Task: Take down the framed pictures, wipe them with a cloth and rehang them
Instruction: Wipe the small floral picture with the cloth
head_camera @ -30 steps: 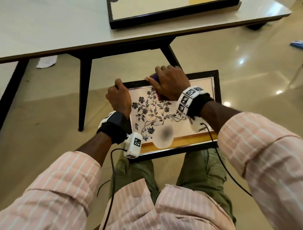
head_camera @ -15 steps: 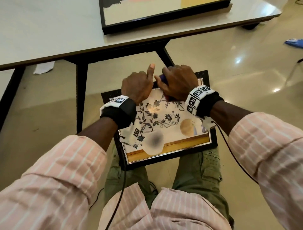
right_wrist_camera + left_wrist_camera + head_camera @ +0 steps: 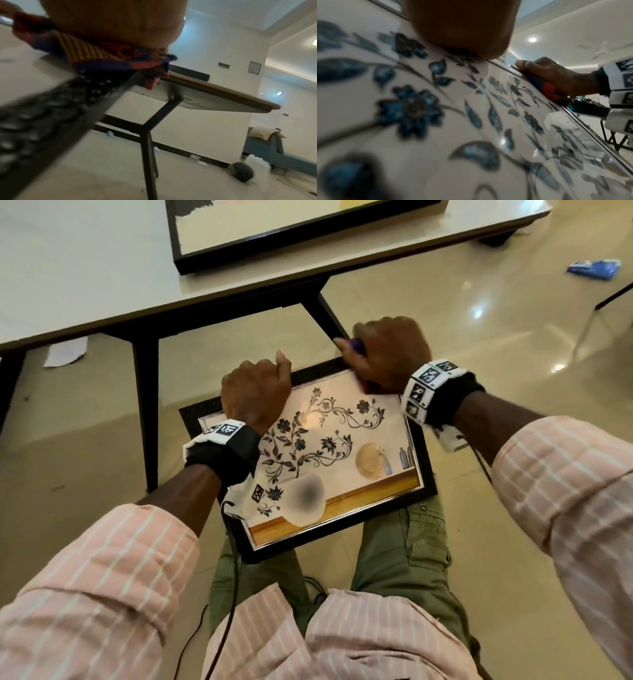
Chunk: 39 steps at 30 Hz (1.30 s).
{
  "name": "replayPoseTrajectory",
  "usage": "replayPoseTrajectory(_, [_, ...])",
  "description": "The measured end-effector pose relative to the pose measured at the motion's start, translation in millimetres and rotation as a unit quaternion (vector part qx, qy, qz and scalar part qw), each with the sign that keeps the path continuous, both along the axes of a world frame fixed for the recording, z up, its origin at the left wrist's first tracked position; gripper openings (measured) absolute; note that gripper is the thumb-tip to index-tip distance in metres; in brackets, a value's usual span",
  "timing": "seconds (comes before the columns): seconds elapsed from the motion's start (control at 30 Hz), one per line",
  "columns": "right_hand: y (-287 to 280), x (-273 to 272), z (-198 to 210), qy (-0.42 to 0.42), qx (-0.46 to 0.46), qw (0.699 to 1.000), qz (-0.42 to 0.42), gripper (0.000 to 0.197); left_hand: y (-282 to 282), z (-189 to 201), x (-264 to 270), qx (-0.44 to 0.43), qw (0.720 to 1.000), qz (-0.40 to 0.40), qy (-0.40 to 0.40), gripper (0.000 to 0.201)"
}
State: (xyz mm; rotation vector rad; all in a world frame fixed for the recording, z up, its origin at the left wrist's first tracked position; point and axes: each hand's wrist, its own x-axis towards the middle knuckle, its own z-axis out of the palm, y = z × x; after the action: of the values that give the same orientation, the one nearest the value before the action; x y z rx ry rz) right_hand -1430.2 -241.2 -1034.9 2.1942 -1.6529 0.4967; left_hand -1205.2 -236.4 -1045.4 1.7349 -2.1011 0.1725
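A black-framed picture (image 3: 325,440) with a dark floral print lies tilted on my lap. My left hand (image 3: 257,392) grips its far edge near the middle, fingers curled over the frame and hidden behind it. My right hand (image 3: 387,354) holds a bunched purple, red and striped cloth (image 3: 358,345) pressed on the far right corner of the frame. In the left wrist view the glass of the picture (image 3: 436,108) fills the frame, with the right hand (image 3: 553,77) and cloth (image 3: 544,86) at its edge. The right wrist view shows the cloth (image 3: 96,54) on the textured black frame (image 3: 51,105).
A white table (image 3: 85,268) with black legs (image 3: 145,405) stands just ahead, with a second black-framed picture (image 3: 291,231) lying on it. A white scrap (image 3: 65,354) and a blue item (image 3: 594,268) lie on the glossy floor. Cables run from both wrists.
My left hand has gone from the frame's left side to its far edge. The picture has turned on my lap, and my right hand with the cloth has slid to the far right corner.
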Motion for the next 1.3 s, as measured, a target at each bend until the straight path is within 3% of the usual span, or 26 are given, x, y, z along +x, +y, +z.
replayPoseTrajectory(0.1, [0.2, -14.1, -4.6, -0.059, -0.018, 0.994, -0.087, 0.058, -2.2, -1.1, -4.0, 0.007, 1.0, 0.008, -0.004, 0.062])
replayPoseTrajectory(0.2, [4.2, -8.3, -12.6, -0.172, -0.032, 0.963, -0.203, 0.057, -5.5, -4.0, -4.8, 0.008, 1.0, 0.008, 0.008, 0.065])
replayPoseTrajectory(0.3, [13.0, -1.4, -23.5, -0.294, -0.004, 0.909, -0.295, 0.061, -7.8, -6.9, -7.3, 0.024, 1.0, 0.001, 0.019, 0.072])
replayPoseTrajectory(0.43, [20.1, -2.5, -33.8, -0.409, 0.018, 0.847, -0.34, 0.064, -15.5, -10.0, -7.7, 0.056, 0.997, -0.044, 0.019, 0.08])
replayPoseTrajectory(0.57, [16.1, -16.1, -36.9, -0.558, 0.08, 0.737, -0.373, 0.072, -23.2, -17.9, 2.3, 0.088, 0.99, -0.114, 0.006, 0.085])
replayPoseTrajectory(0.63, [15.6, -18.5, -42.7, -0.597, 0.093, 0.708, -0.365, 0.073, -24.8, -18.4, -0.7, 0.108, 0.986, -0.128, -0.007, 0.09])
replayPoseTrajectory(0.73, [24.1, -13.4, -58.6, -0.606, 0.139, 0.728, -0.289, 0.065, -25.1, -21.6, -16.1, 0.168, 0.972, -0.162, 0.001, 0.102])
replayPoseTrajectory(0.87, [28.0, -20.0, -61.7, -0.565, 0.174, 0.77, -0.242, 0.077, -23.3, -34.8, -39.3, 0.186, 0.965, -0.18, -0.029, 0.116])
replayPoseTrajectory(1.03, [15.6, -31.3, -55.9, -0.631, 0.156, 0.73, -0.211, 0.057, -23.5, -38.7, -43.0, 0.176, 0.967, -0.184, -0.006, 0.113])
replayPoseTrajectory(1.2, [63.7, -27.5, -99.1, -0.609, 0.212, 0.726, -0.238, 0.058, -25.2, -47.4, -35.3, 0.208, 0.962, -0.176, 0.017, 0.117])
replayPoseTrajectory(1.3, [44.1, -35.8, -86.0, -0.612, 0.207, 0.725, -0.241, 0.06, -22.5, -46.7, -45.8, 0.221, 0.958, -0.182, 0.012, 0.114])
